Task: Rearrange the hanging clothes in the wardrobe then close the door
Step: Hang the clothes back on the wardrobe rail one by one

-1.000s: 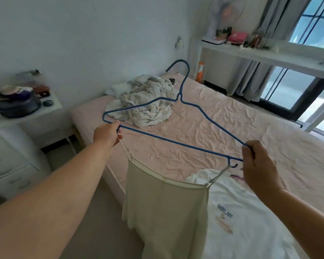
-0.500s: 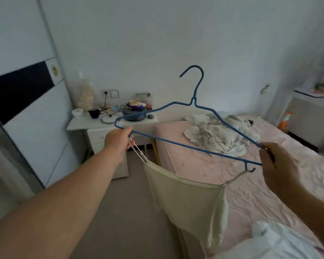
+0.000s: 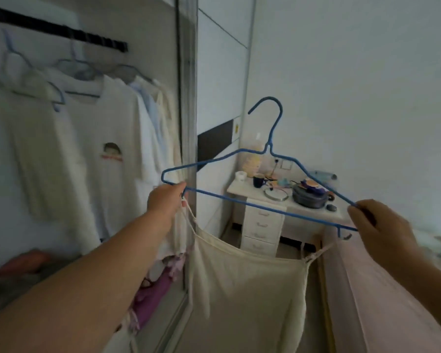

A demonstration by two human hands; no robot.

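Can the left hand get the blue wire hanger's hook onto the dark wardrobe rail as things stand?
Probably yes: the left hand grips the blue wire hanger, the wardrobe is open, and the dark rail shows free space right of the hung clothes.

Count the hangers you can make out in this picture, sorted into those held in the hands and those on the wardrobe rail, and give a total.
Held hanger, gripped by left hand and right hand: 1
Hangers on the rail, blurred: 3
Total: 4
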